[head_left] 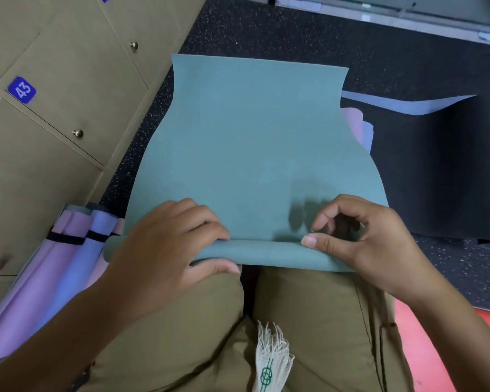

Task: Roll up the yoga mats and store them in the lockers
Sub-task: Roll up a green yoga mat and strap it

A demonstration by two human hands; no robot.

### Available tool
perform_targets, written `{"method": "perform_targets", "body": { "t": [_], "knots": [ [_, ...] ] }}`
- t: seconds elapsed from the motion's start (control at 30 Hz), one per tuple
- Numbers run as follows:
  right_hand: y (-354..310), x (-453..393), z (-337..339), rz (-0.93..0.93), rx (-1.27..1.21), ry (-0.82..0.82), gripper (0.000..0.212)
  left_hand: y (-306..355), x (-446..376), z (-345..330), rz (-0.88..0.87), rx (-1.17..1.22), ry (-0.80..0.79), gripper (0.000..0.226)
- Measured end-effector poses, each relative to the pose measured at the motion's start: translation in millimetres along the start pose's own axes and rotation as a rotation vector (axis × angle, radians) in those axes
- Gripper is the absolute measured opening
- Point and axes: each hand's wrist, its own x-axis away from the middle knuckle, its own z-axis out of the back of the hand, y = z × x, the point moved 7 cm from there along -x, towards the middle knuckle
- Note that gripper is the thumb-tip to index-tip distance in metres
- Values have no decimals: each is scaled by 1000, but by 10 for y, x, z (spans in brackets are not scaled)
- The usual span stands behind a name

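— Where's the teal yoga mat (252, 142)?

— Flat on the dark speckled floor (266, 26), running away from the person's knees, with its near end curled into a small roll (266, 254) right at the olive trousers (309, 321).

— And the hands?

— The left hand (164, 250) grips the roll, fingers curled over the top, thumb beneath. The right hand (359, 239) presses its thumb on the roll; its other fingers are bent above the mat, possibly not touching.

— Anything alongside?

— Strapped purple rolled mats (54, 273) lie by the tan lockers (54, 114), one labelled 43 (21, 89). A black mat (436, 171) lies on the right.
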Motion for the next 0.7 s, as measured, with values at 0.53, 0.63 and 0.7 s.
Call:
{"method": "perform_targets", "body": {
  "t": [0.53,0.63,0.7],
  "knots": [
    [-144,334,-7,337,632,266,36,-174,-133,-99,370,130,-24,41],
    [-100,310,-2,324,572,284,34,-155,-180,-34,359,170,55,32],
    [-77,258,3,307,547,282,34,-104,-204,5,330,129,107,26]
  ]
}}
